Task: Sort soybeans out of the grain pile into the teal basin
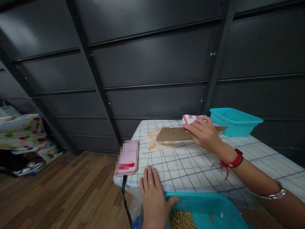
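Note:
My right hand point(203, 133) is closed on the top edge of a flat brown cardboard piece point(175, 134), tilted above the far part of the table. Beneath and to the left of it lies a pale sheet point(156, 145) with yellowish bits scattered over it. My left hand point(153, 195) is open, fingers stretched flat toward the table's near edge. Its thumb lies along the rim of a turquoise basin point(202, 194) close to me. Inside that basin are many small round tan beans or seeds point(182, 220), cut off by the bottom of the view.
A second turquoise basin point(234, 122) stands at the table's back right, beside a red-and-white striped cloth point(189, 119). A pink phone case point(127, 157), partly blurred out, lies at the left edge with a black strap point(124, 194). The checked tablecloth point(190, 165) covers the table; dark panels point(152, 70) rise behind.

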A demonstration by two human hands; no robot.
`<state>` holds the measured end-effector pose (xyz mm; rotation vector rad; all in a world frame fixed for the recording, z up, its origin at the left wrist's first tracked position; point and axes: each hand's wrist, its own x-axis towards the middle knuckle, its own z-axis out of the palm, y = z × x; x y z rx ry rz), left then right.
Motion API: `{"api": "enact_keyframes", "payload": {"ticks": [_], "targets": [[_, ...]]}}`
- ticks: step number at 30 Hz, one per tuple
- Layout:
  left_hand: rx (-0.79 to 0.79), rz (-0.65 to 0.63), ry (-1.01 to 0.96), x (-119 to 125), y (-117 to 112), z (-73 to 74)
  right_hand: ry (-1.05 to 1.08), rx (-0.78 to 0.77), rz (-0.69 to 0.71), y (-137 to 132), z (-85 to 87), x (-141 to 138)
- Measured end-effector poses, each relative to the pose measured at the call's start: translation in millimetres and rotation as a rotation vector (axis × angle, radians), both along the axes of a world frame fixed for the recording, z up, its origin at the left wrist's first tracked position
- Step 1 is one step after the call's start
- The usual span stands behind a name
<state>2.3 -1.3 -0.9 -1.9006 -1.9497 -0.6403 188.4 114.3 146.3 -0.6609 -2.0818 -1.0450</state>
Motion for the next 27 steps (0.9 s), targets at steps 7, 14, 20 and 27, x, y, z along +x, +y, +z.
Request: {"api": "enact_keyframes", "payload": {"ticks": [7, 14, 20, 27], "targets": [[-0.054, 0.002, -0.049, -3, 1, -5.7, 0.148, 0.036, -0.010, 24, 4.9, 7], [-0.049, -0.006, -0.017, -5, 3, -15.2, 0.057, 0.053, -0.006, 27, -15.2, 10], [-0.113, -0.065, -0.055, -10, 7, -17.0, 0.127, 0.085, 0.019, 22, -23.0, 11], [-0.003, 0.013, -0.069, 0, 3, -12.4, 0.207, 0.140, 0.092, 20, -28.8, 4]]}}
